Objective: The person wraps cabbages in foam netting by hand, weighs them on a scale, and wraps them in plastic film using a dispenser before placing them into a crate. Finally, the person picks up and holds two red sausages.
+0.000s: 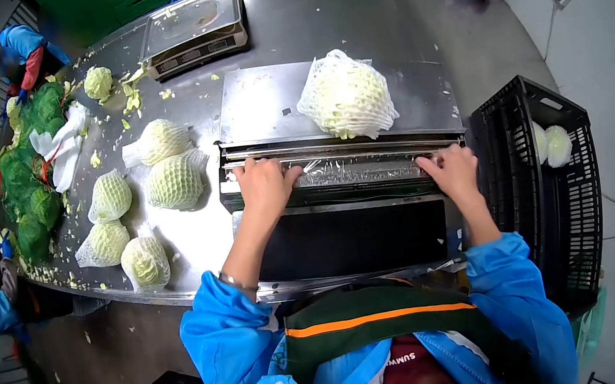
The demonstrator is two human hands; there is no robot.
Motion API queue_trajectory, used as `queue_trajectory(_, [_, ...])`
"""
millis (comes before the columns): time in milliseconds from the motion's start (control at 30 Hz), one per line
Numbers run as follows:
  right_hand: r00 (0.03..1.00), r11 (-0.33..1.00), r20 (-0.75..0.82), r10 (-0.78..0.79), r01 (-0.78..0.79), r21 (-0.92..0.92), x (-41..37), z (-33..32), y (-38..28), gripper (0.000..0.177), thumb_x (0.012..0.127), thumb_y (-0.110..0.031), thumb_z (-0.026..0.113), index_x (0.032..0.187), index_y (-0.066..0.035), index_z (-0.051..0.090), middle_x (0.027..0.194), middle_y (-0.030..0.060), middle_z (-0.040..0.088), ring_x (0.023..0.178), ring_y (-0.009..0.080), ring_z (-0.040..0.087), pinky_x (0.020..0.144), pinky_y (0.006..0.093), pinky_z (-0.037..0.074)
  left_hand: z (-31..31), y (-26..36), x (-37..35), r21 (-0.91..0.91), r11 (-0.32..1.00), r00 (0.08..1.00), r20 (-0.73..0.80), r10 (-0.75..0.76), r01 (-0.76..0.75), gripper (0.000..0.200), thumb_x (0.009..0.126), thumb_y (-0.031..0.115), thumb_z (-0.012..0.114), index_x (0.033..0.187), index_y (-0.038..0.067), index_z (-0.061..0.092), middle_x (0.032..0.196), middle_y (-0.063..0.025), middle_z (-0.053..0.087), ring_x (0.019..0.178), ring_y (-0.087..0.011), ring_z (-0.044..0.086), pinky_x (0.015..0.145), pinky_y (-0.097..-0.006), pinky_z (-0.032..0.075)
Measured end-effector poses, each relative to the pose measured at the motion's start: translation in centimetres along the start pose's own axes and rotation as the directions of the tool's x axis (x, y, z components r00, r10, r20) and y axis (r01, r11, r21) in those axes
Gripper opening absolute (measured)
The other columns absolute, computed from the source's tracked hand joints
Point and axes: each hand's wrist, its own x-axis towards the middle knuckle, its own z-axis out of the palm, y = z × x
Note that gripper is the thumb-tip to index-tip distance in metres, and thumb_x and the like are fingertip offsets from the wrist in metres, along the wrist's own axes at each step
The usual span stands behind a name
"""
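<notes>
Head view is showing the wrapping machine lying on the counter, directly before the person. Its long axis is running from left to right, the right end dipping slightly toward the person. The clear film is stretching along it, between the two hands. The left hand is touching the machine near its left end, the thumb standing apart from the other fingers. The right hand is touching near the right end, its thumb pointing inward, also apart. I cannot tell if the fingers are clamping the film. Beyond the rollers, a netted cabbage is resting on the metal plate. More netted cabbages are lying to the left, and a black crate is standing at the right.
</notes>
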Motion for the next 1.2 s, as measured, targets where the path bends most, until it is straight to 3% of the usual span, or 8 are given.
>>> queue_trajectory(200, [0.957, 0.564, 0.283, 0.064, -0.269, 0.781, -1.1, -4.2, 1.9, 0.018, 0.073, -0.013, 0.068, 0.066, 0.002, 0.061, 0.063, 0.0021, 0.051, 0.063, 0.0087, 0.046, 0.057, 0.0252, 0.036, -7.8, -2.5, -1.5, -0.724, 0.516, 0.865, 0.497, -0.069, 0.458, 0.024, 0.080, 0.020, 0.059, 0.066, 0.002, 0.053, 0.063, 0.0005, 0.049, 0.061, -0.0073, 0.044, 0.056, -0.0234, 0.038])
queue_trajectory(400, [0.961, 0.171, -0.176, -0.212, 0.214, 0.962, 3.2, -15.4, -0.6, 0.012, 0.074, -0.006, 0.064, 0.065, 0.001, 0.060, 0.067, 0.0032, 0.044, 0.065, 0.0127, 0.044, 0.059, 0.0250, 0.035, -15.4, -2.3, 1.6, -0.967, -0.256, 0.988, -0.041, 0.148, -0.001, 0.018, 0.090, 0.019, 0.046, 0.076, 0.007, 0.042, 0.067, -0.0139, 0.059, 0.078, -0.0253, 0.061, 0.087, -0.0421, 0.042])
queue_trajectory(533, [0.972, 0.343, -0.232, -0.044, 0.233, 0.910, 16.3, -10.7, -2.3, 0.021, 0.088, -0.019, 0.056, 0.087, 0.001, 0.063, 0.072, -0.0009, 0.048, 0.066, 0.0069, 0.041, 0.059, 0.0222, 0.032, -12.0, -1.0, 13.6, -0.836, 0.500, 0.966, -0.260, 0.001, -0.225, 0.010, 0.090, 0.015, 0.052, 0.086, 0.006, 0.050, 0.099, -0.0071, 0.062, 0.083, -0.0201, 0.058, 0.088, -0.0333, 0.040])
queue_trajectory(567, [0.992, 0.518, -0.124, -0.016, 0.115, 0.848, 18.3, -7.9, -2.5, 0.022, 0.089, -0.023, 0.056, 0.093, -0.002, 0.064, 0.075, -0.0011, 0.055, 0.072, 0.0062, 0.047, 0.063, 0.0224, 0.038, -7.7, -3.2, 16.1, -0.086, 0.823, 0.721, -0.538, 0.437, -0.562, 0.011, 0.084, 0.010, 0.055, 0.095, 0.008, 0.053, 0.107, -0.0045, 0.061, 0.086, -0.0229, 0.055, 0.088, -0.0402, 0.038])
queue_trajectory(800, [0.602, 0.513, 0.073, -0.795, 0.604, 0.610, 15.8, 4.2, -4.4, 0.045, 0.088, -0.032, 0.048, 0.125, -0.004, 0.047, 0.126, 0.0141, 0.049, 0.117, 0.0288, 0.045, 0.099, 0.0406, 0.036, 1.2, -1.8, 14.8, -0.567, 0.624, 0.728, 0.059, 0.683, -0.539, 0.099, 0.068, 0.016, 0.071, 0.143, 0.008, 0.007, 0.134, -0.0189, 0.038, 0.123, -0.0316, 0.040, 0.101, -0.0427, 0.032])
queue_trajectory(967, [0.601, -0.057, 0.647, -0.470, -0.752, 0.657, 14.0, 3.5, -4.9, 0.054, 0.085, -0.038, 0.053, 0.127, -0.005, 0.045, 0.130, 0.0126, 0.048, 0.119, 0.0287, 0.045, 0.102, 0.0392, 0.035, -2.3, 1.0, 14.1, -0.760, 0.625, 0.807, 0.253, 0.534, -0.176, 0.120, 0.060, 0.033, 0.082, 0.143, 0.010, -0.002, 0.128, -0.0247, 0.044, 0.115, -0.0364, 0.048, 0.100, -0.0402, 0.038])
queue_trajectory(1033, [0.536, 0.618, 0.311, -0.785, 0.635, 0.463, 12.3, 1.9, -4.4, 0.057, 0.080, -0.033, 0.061, 0.127, -0.005, 0.045, 0.129, 0.0113, 0.048, 0.118, 0.0254, 0.046, 0.103, 0.0364, 0.035, -4.9, 2.0, 11.8, -0.780, 0.612, 0.768, 0.311, 0.560, -0.130, 0.123, 0.058, 0.041, 0.082, 0.143, 0.012, -0.002, 0.132, -0.0249, 0.039, 0.118, -0.0365, 0.045, 0.102, -0.0416, 0.036])
queue_trajectory(1200, [0.609, 0.454, 0.556, -0.566, -0.333, 0.826, 1.1, -4.0, -4.3, 0.052, 0.077, -0.022, 0.067, 0.123, -0.004, 0.050, 0.123, 0.0121, 0.052, 0.114, 0.0215, 0.048, 0.098, 0.0344, 0.037, -5.4, 2.6, 0.6, -0.749, 0.407, 0.505, 0.656, 0.561, 0.523, 0.092, 0.083, 0.040, 0.060, 0.142, 0.009, -0.003, 0.129, -0.0199, 0.042, 0.112, -0.0272, 0.049, 0.098, -0.0388, 0.039])
